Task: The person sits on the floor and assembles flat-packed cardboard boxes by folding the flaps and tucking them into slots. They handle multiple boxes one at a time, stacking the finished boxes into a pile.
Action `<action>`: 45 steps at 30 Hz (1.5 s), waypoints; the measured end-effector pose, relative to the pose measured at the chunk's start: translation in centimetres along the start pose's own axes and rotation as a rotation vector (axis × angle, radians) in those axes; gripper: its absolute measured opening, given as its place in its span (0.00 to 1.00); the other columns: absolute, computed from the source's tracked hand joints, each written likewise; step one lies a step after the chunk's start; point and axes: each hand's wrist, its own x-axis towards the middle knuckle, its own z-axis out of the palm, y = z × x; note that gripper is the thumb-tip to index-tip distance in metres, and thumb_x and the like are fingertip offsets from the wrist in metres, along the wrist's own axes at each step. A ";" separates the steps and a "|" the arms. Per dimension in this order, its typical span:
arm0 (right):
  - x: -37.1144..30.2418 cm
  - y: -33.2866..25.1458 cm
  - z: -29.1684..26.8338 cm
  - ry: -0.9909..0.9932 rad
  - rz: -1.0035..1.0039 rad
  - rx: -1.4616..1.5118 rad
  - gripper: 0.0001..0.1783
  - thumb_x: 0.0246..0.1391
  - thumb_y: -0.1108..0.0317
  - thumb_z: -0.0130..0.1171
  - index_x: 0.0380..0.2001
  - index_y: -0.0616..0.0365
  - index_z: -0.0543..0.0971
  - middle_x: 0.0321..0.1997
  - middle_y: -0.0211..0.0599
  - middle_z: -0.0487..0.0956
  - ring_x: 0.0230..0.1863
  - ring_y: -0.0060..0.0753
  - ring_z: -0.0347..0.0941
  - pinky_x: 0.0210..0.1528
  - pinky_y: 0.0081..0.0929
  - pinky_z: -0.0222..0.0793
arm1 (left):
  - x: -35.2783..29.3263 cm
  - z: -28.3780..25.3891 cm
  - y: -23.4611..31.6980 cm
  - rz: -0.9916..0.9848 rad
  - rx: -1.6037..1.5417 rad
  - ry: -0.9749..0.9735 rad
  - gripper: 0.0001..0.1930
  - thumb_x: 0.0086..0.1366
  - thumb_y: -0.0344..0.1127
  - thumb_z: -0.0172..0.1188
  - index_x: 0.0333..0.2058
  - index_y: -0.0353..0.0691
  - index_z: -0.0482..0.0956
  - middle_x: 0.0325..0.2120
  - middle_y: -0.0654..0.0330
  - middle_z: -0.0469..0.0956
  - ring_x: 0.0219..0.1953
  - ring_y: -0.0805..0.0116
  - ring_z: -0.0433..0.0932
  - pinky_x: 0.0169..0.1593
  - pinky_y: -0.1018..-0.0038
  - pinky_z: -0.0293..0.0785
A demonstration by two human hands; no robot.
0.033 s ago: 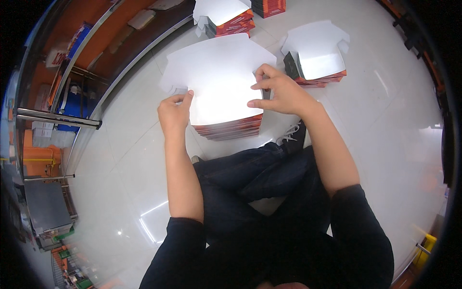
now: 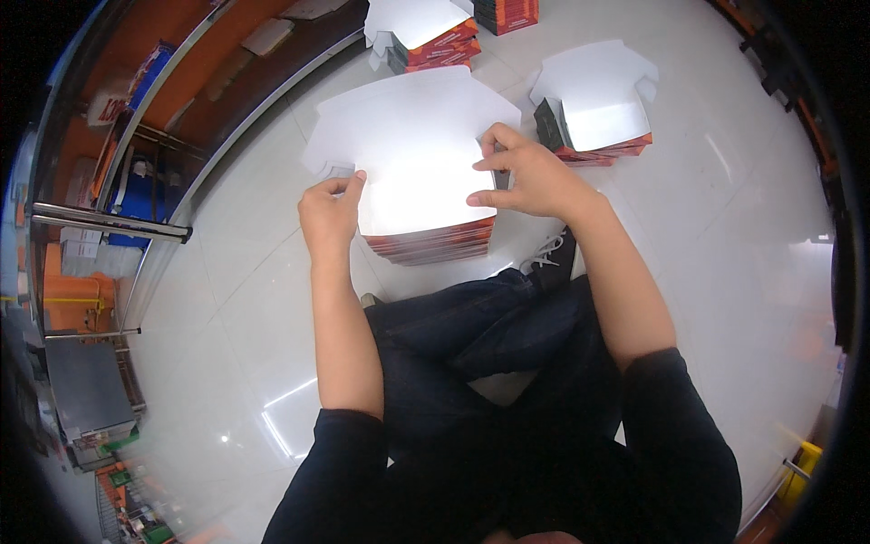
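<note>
Before me on the floor stands a stack of flattened food cartons (image 2: 433,247), red on the outside. Its top carton (image 2: 417,172) lies white inside up, with a wide flap spread away from me. My left hand (image 2: 330,208) pinches the left edge of that carton between thumb and curled fingers. At its right edge, my right hand (image 2: 530,172) has its thumb and fingers apart, with the tips over the white inside. A dark bit of side wall shows between them; the undersides of both hands' fingers are hidden.
A smaller carton pile (image 2: 605,118) stands at the far right. Beyond my stack are another open-topped pile (image 2: 430,45) and a red stack (image 2: 506,14). Metal-framed shelving (image 2: 113,218) runs along the left. My crossed legs (image 2: 471,335) and a dark shoe (image 2: 555,263) are close to the stack.
</note>
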 end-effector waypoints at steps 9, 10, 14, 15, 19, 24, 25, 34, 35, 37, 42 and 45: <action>0.0 4.2 -4.1 0.171 0.580 0.404 0.21 0.49 0.57 0.73 0.42 0.61 0.85 0.43 0.32 0.75 0.38 0.25 0.72 0.45 0.26 0.72 | -0.3 -0.3 0.6 0.022 0.022 -0.021 0.17 0.58 0.44 0.70 0.35 0.32 0.86 0.33 0.49 0.86 0.34 0.55 0.85 0.42 0.64 0.78; -0.2 6.4 -4.8 0.235 0.685 0.344 0.25 0.49 0.55 0.73 0.45 0.61 0.83 0.51 0.42 0.74 0.47 0.34 0.74 0.51 0.34 0.73 | -0.3 -0.3 0.6 0.037 0.026 -0.026 0.17 0.58 0.43 0.70 0.35 0.32 0.86 0.33 0.49 0.86 0.34 0.55 0.85 0.42 0.64 0.78; -5.3 18.7 -0.9 0.375 0.616 -0.507 0.21 0.54 0.63 0.63 0.49 0.62 0.81 0.53 0.55 0.77 0.54 0.52 0.78 0.54 0.45 0.76 | -0.2 0.2 0.4 0.064 0.012 -0.049 0.17 0.57 0.43 0.71 0.36 0.33 0.86 0.34 0.51 0.86 0.36 0.56 0.85 0.42 0.64 0.78; -6.3 20.3 0.3 0.349 0.663 -0.573 0.18 0.54 0.69 0.59 0.47 0.61 0.82 0.51 0.55 0.79 0.53 0.56 0.78 0.53 0.46 0.76 | -0.2 0.0 0.2 0.059 0.003 -0.051 0.18 0.57 0.44 0.72 0.36 0.33 0.86 0.34 0.51 0.86 0.37 0.56 0.84 0.43 0.65 0.78; -5.1 20.5 -0.1 0.267 0.929 -0.630 0.15 0.55 0.73 0.53 0.43 0.58 0.84 0.50 0.56 0.81 0.52 0.57 0.79 0.53 0.48 0.76 | -0.7 -0.9 0.9 0.039 -0.011 -0.034 0.20 0.56 0.48 0.73 0.36 0.35 0.87 0.35 0.51 0.86 0.37 0.57 0.84 0.42 0.65 0.77; -2.9 15.0 -4.0 0.416 0.858 -0.656 0.13 0.59 0.65 0.55 0.40 0.54 0.85 0.40 0.49 0.85 0.43 0.51 0.83 0.47 0.45 0.76 | -1.6 -3.7 3.8 -0.070 -0.137 0.024 0.20 0.57 0.49 0.73 0.34 0.35 0.87 0.30 0.55 0.86 0.31 0.66 0.81 0.38 0.69 0.76; -2.4 12.8 -4.8 0.506 0.798 -0.646 0.12 0.59 0.63 0.56 0.41 0.54 0.85 0.40 0.49 0.85 0.43 0.50 0.83 0.46 0.44 0.76 | -1.8 -3.7 3.7 -0.017 -0.209 0.072 0.19 0.58 0.49 0.72 0.35 0.35 0.87 0.30 0.56 0.85 0.31 0.68 0.80 0.38 0.70 0.75; -1.3 2.1 -7.4 0.868 0.501 -0.571 0.16 0.57 0.61 0.68 0.42 0.63 0.83 0.33 0.44 0.85 0.33 0.36 0.83 0.39 0.30 0.76 | -4.6 -1.7 5.9 0.191 -0.652 -0.008 0.10 0.61 0.36 0.71 0.35 0.35 0.86 0.28 0.62 0.84 0.28 0.79 0.76 0.32 0.81 0.72; -1.0 0.9 -7.1 0.901 0.446 -0.558 0.16 0.56 0.62 0.69 0.42 0.63 0.83 0.32 0.44 0.85 0.32 0.34 0.83 0.38 0.28 0.75 | -4.8 -1.5 5.9 0.207 -0.689 -0.019 0.10 0.61 0.36 0.71 0.36 0.35 0.86 0.28 0.62 0.84 0.28 0.79 0.77 0.33 0.81 0.73; -1.0 -2.4 -6.8 0.887 0.385 -0.487 0.16 0.56 0.60 0.68 0.42 0.60 0.82 0.39 0.44 0.84 0.38 0.43 0.82 0.42 0.36 0.74 | -5.0 -1.0 5.7 0.273 -0.779 -0.075 0.13 0.60 0.35 0.71 0.41 0.34 0.84 0.32 0.60 0.84 0.30 0.78 0.79 0.35 0.80 0.75; -2.4 -10.1 -7.1 0.765 0.368 -0.533 0.15 0.53 0.63 0.70 0.41 0.59 0.83 0.38 0.39 0.84 0.35 0.35 0.80 0.41 0.32 0.74 | -5.4 -1.4 6.2 0.395 -0.809 -0.100 0.15 0.60 0.35 0.71 0.43 0.35 0.82 0.42 0.57 0.82 0.35 0.75 0.80 0.42 0.78 0.76; -3.1 -11.2 -7.9 0.859 0.250 -0.506 0.10 0.54 0.71 0.70 0.40 0.59 0.84 0.34 0.34 0.84 0.31 0.24 0.78 0.40 0.24 0.74 | -5.3 -1.6 5.8 0.360 -0.860 -0.144 0.16 0.61 0.37 0.70 0.44 0.34 0.82 0.42 0.57 0.83 0.36 0.75 0.80 0.43 0.77 0.76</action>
